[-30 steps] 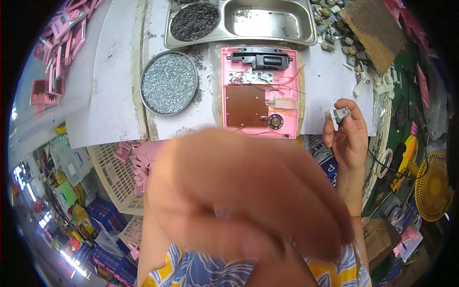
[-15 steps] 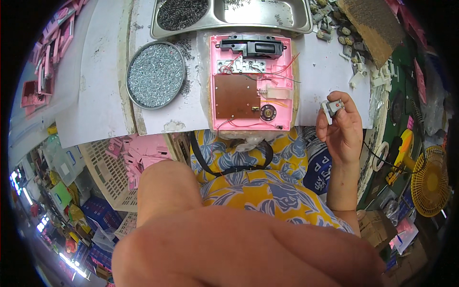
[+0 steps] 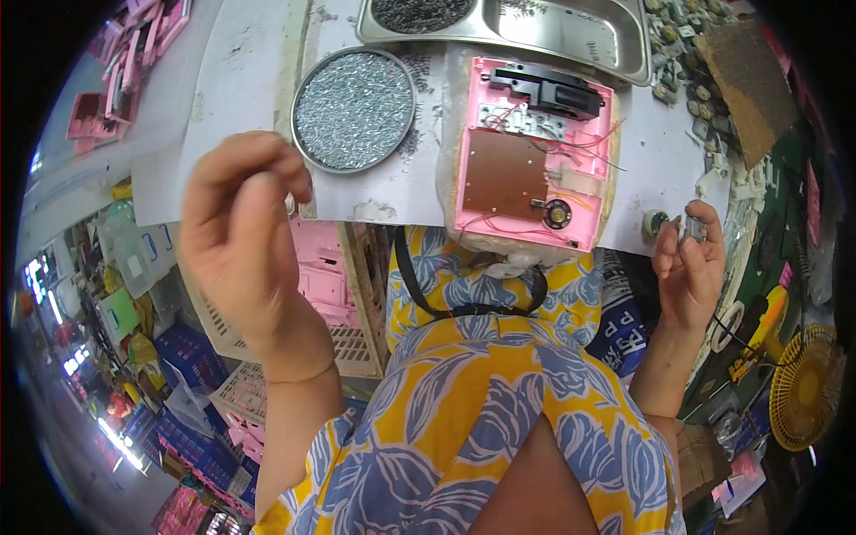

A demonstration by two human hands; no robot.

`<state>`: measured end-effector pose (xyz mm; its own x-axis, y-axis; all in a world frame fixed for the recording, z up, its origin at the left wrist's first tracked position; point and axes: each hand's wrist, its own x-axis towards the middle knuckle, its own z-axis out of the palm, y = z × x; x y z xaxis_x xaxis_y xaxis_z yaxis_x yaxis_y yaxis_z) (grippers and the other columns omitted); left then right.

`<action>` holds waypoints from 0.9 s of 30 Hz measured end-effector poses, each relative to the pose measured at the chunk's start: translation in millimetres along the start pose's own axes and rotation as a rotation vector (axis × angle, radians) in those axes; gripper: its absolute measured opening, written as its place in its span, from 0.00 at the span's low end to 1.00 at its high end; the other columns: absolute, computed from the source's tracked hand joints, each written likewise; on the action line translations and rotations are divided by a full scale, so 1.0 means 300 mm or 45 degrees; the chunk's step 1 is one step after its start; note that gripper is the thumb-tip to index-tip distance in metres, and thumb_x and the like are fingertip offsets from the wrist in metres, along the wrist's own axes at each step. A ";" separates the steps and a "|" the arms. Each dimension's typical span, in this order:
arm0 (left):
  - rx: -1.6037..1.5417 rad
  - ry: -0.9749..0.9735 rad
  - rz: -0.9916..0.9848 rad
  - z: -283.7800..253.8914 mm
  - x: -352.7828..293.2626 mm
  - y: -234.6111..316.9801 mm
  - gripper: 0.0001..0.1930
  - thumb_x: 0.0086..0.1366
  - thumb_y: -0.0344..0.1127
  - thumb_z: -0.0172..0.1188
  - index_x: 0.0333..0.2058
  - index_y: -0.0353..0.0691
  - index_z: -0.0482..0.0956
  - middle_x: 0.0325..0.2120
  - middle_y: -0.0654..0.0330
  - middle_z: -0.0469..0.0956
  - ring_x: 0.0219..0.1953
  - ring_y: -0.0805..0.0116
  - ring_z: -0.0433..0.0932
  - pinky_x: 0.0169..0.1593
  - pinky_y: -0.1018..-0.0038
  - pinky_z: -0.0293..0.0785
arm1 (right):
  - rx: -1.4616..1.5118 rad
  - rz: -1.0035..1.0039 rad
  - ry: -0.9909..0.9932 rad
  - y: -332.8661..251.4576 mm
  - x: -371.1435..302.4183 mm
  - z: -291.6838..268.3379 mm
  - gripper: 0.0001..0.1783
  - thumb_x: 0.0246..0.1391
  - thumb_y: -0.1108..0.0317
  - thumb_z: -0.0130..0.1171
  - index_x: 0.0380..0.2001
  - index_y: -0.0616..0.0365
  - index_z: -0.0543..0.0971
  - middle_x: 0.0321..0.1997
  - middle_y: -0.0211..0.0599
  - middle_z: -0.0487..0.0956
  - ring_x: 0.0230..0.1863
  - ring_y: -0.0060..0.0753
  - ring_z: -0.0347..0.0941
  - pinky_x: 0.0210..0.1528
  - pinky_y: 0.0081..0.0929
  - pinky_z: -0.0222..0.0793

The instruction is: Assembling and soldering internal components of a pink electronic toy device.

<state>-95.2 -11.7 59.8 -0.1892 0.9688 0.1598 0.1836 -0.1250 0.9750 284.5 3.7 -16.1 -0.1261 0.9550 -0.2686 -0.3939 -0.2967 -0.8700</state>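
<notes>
My left hand (image 3: 245,218) is raised beside the round dish of small silver screws (image 3: 355,109), fingers curled and drawn together. Whatever may be between its fingertips is too small and blurred to name. Near the table's right front edge, my right hand (image 3: 691,267) pinches a small motor (image 3: 692,228) with a grey metal case. A whitish round piece (image 3: 655,221) shows at its fingertips. Between the hands lies a pink plastic housing (image 3: 584,230) with its inside facing up. It carries a brown board (image 3: 506,176), a black plastic unit (image 3: 557,93), a small round speaker (image 3: 557,213) and loose red wires.
A steel tray (image 3: 499,34) with dark springs stands behind the housing. Several small motors and white parts (image 3: 709,134) are heaped at the right by a brown board piece (image 3: 749,89). Pink parts fill a crate (image 3: 357,348) below the table edge. A yellow fan (image 3: 807,388) stands far right.
My left arm, which crossed the lower view, has swung up and left, bringing the left hand next to the screw dish. The whole view has shifted. My right hand keeps its hold on the motor.
</notes>
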 end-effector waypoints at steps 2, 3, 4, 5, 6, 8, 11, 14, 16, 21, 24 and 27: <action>0.206 0.004 -0.139 -0.064 -0.033 -0.073 0.05 0.66 0.23 0.60 0.40 0.31 0.81 0.35 0.65 0.79 0.35 0.79 0.74 0.40 0.81 0.69 | -0.050 -0.005 -0.025 -0.001 0.010 0.000 0.25 0.61 0.69 0.63 0.58 0.61 0.68 0.32 0.40 0.79 0.24 0.24 0.71 0.26 0.17 0.67; 0.259 -0.027 -0.184 -0.074 -0.053 -0.113 0.05 0.66 0.22 0.60 0.41 0.31 0.81 0.35 0.65 0.79 0.35 0.80 0.74 0.40 0.82 0.69 | -0.059 -0.003 -0.039 -0.005 0.012 0.013 0.24 0.61 0.71 0.63 0.58 0.61 0.67 0.32 0.40 0.79 0.24 0.23 0.71 0.27 0.17 0.66; 0.344 -0.134 -0.267 -0.078 -0.070 -0.136 0.05 0.66 0.23 0.61 0.40 0.31 0.81 0.35 0.64 0.79 0.36 0.79 0.74 0.40 0.82 0.70 | -0.079 0.010 -0.035 -0.008 0.015 0.026 0.25 0.61 0.71 0.63 0.58 0.61 0.67 0.31 0.40 0.79 0.24 0.23 0.71 0.26 0.17 0.66; 0.393 -0.194 -0.234 -0.077 -0.089 -0.155 0.05 0.66 0.22 0.61 0.39 0.30 0.81 0.35 0.63 0.80 0.36 0.78 0.75 0.40 0.81 0.70 | -0.099 0.022 -0.026 -0.007 0.019 0.041 0.25 0.61 0.71 0.63 0.58 0.61 0.67 0.31 0.40 0.79 0.24 0.23 0.70 0.26 0.17 0.66; 0.428 -0.258 -0.188 -0.065 -0.093 -0.169 0.05 0.65 0.22 0.61 0.39 0.30 0.81 0.35 0.61 0.80 0.36 0.77 0.76 0.41 0.81 0.71 | -0.130 0.019 -0.009 -0.015 0.023 0.047 0.25 0.61 0.70 0.63 0.58 0.60 0.67 0.31 0.40 0.79 0.24 0.23 0.70 0.26 0.18 0.66; 0.363 -0.262 -0.103 -0.024 -0.090 -0.157 0.04 0.64 0.22 0.61 0.38 0.30 0.82 0.34 0.60 0.80 0.36 0.75 0.77 0.41 0.80 0.72 | -0.150 -0.003 -0.021 -0.025 0.029 0.052 0.26 0.59 0.73 0.64 0.58 0.62 0.68 0.29 0.40 0.80 0.22 0.22 0.73 0.24 0.17 0.68; 0.266 -0.290 0.025 0.051 -0.052 -0.139 0.05 0.60 0.21 0.63 0.36 0.31 0.83 0.31 0.57 0.81 0.32 0.71 0.78 0.36 0.77 0.73 | -0.225 -0.054 0.032 -0.047 0.024 0.073 0.24 0.58 0.76 0.64 0.56 0.64 0.70 0.29 0.41 0.82 0.22 0.22 0.77 0.23 0.15 0.70; 0.283 -0.347 0.264 0.125 0.014 -0.113 0.05 0.58 0.20 0.65 0.35 0.32 0.83 0.29 0.55 0.82 0.29 0.67 0.79 0.34 0.75 0.74 | -0.446 -0.165 0.123 -0.059 0.011 0.074 0.22 0.59 0.77 0.62 0.56 0.64 0.71 0.29 0.40 0.82 0.22 0.22 0.77 0.24 0.15 0.71; 0.373 -0.374 0.401 0.159 0.065 -0.107 0.05 0.58 0.20 0.65 0.34 0.32 0.83 0.29 0.55 0.82 0.29 0.66 0.79 0.34 0.74 0.74 | -0.488 -0.207 0.152 -0.067 0.003 0.056 0.21 0.61 0.77 0.61 0.56 0.64 0.71 0.32 0.37 0.82 0.28 0.19 0.77 0.30 0.15 0.73; 0.558 -0.385 0.367 0.200 0.243 -0.089 0.04 0.62 0.22 0.62 0.36 0.31 0.83 0.31 0.58 0.82 0.32 0.72 0.79 0.39 0.77 0.75 | -0.560 -0.309 0.227 -0.102 0.000 -0.022 0.22 0.61 0.77 0.60 0.58 0.62 0.70 0.35 0.33 0.80 0.33 0.18 0.76 0.36 0.17 0.72; 0.669 -0.451 0.327 0.230 0.344 -0.098 0.05 0.64 0.24 0.63 0.37 0.31 0.83 0.31 0.59 0.82 0.31 0.74 0.79 0.38 0.78 0.75 | -0.562 -0.344 0.292 -0.115 -0.003 -0.080 0.23 0.61 0.76 0.60 0.58 0.60 0.70 0.35 0.31 0.80 0.32 0.18 0.76 0.35 0.16 0.72; 0.750 -0.489 0.307 0.278 0.432 -0.124 0.06 0.64 0.28 0.64 0.38 0.32 0.84 0.30 0.58 0.83 0.30 0.72 0.80 0.37 0.76 0.76 | -0.571 -0.355 0.359 -0.130 -0.008 -0.127 0.23 0.60 0.76 0.61 0.58 0.59 0.71 0.37 0.29 0.79 0.32 0.16 0.75 0.35 0.14 0.71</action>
<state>-46.1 136.5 31.5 0.2528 0.9490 0.1885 0.6849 -0.3131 0.6579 334.9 13.2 2.6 0.1980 0.9789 -0.0508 0.0530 -0.0625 -0.9966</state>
